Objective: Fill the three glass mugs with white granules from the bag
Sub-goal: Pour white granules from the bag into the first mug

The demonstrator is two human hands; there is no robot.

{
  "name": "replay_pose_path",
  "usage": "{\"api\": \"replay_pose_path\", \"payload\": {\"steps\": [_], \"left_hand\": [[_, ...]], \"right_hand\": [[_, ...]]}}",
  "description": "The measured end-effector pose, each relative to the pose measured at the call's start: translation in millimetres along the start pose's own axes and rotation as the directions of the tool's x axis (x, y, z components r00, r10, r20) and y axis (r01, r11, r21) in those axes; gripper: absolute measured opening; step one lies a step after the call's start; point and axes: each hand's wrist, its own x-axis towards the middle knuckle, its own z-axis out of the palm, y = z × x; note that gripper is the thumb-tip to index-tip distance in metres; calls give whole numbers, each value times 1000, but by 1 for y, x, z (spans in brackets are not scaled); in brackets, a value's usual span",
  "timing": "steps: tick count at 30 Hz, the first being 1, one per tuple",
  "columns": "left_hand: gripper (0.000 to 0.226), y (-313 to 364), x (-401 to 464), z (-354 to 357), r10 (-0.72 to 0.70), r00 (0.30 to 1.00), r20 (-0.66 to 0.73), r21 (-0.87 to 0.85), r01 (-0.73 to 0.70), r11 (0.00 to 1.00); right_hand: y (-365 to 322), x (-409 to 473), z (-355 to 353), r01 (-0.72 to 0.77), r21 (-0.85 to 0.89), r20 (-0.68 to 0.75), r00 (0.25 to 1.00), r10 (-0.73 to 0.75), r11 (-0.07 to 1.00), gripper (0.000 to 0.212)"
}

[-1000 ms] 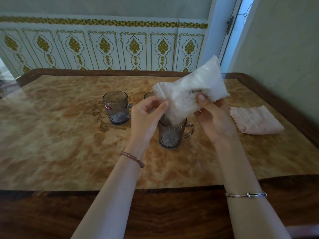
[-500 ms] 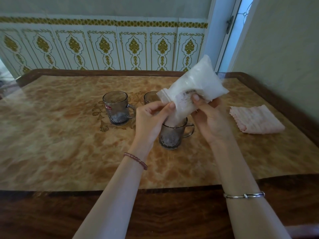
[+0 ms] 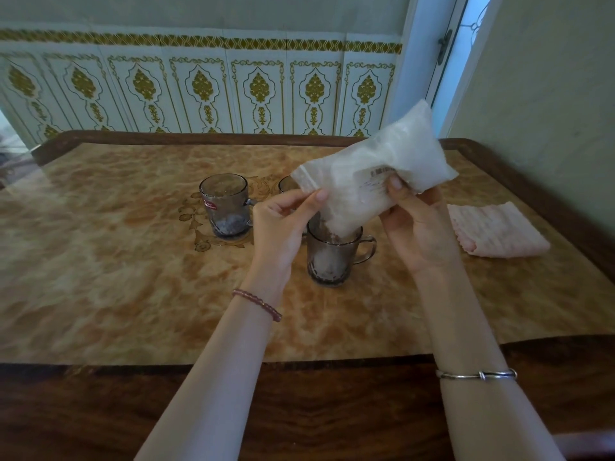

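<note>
A clear plastic bag (image 3: 376, 171) of white granules is tilted mouth-down into the nearest smoked-glass mug (image 3: 329, 257), and white granules show inside that mug. My right hand (image 3: 419, 231) grips the bag's body from below, thumb on its label. My left hand (image 3: 283, 224) pinches the bag's open corner. A second mug (image 3: 223, 207) with a red sticker stands to the left, a little white at its bottom. Only the rim of a third mug (image 3: 286, 184) shows behind my left hand and the bag.
The mugs stand on a marble-patterned table (image 3: 100, 277) with a dark wooden border. A folded pink cloth (image 3: 496, 229) lies to the right. A tiled wall runs behind the table and a door stands at the back right.
The bag has tipped lower, with its mouth further into the near mug, and white granules now show in that mug. Both hands kept their hold.
</note>
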Motion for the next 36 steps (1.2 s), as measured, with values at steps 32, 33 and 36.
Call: {"api": "replay_pose_path", "payload": {"steps": [32,33,36], "left_hand": [[17,-1,-7,5,-29,1000,7,23,29,999],[15,0,-5,4,-24,1000,-5,17,24,1000],[9,4,-3,0,-6,1000,-25,-10,6,1000]], "right_hand": [[7,-1,6,-15,2,-5,1000,15,1000,74],[5,-1,6,-8,17,-12,1000,8,1000,76],[2,-1,4,-1,30,-16,1000,1,1000,76]]}}
